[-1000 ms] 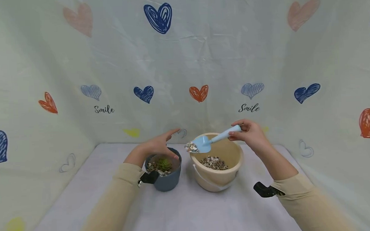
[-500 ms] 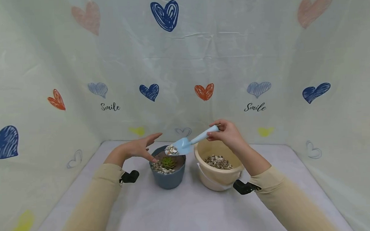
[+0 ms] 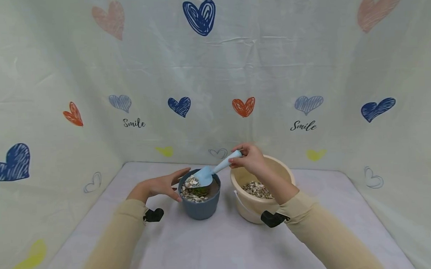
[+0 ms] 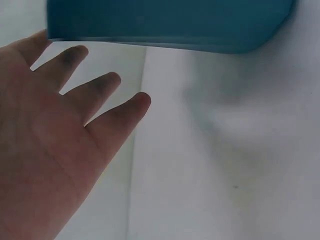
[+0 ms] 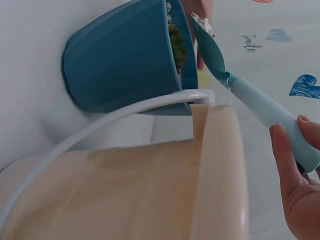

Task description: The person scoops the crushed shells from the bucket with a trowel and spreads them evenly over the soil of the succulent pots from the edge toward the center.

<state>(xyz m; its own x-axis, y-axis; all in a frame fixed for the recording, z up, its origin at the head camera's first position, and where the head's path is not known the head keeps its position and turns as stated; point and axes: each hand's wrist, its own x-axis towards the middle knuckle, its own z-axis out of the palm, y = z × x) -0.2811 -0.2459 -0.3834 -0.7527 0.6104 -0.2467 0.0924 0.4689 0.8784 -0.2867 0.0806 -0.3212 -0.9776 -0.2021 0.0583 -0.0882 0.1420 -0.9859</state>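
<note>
My right hand (image 3: pixel 251 161) grips the handle of a light-blue trowel (image 3: pixel 225 162), whose blade is over the blue-grey pot (image 3: pixel 201 210). Pale pebbles (image 3: pixel 191 182) lie at the blade's tip. Inside the pot, a green succulent (image 3: pixel 202 191) partly shows under the blade, with pebbles on the pot's left side and brown surface on the right. My left hand (image 3: pixel 159 187) is at the pot's left side, fingers spread and fairly straight; in the left wrist view they lie near the pot wall (image 4: pixel 165 22), and contact is unclear. The right wrist view shows the trowel (image 5: pixel 212 52) tilted above the rim.
A cream bucket (image 3: pixel 246 208) with a white handle (image 5: pixel 105 120) stands right of the pot, beneath my right forearm. Mixed pebbles (image 3: pixel 256 189) lie in its bottom. A white cloth covers the table (image 3: pixel 205 249), and a heart-printed curtain (image 3: pixel 213 71) hangs behind.
My right hand has carried the loaded trowel left from over the bucket to over the pot. My left hand has drawn back from above the pot to its left side.
</note>
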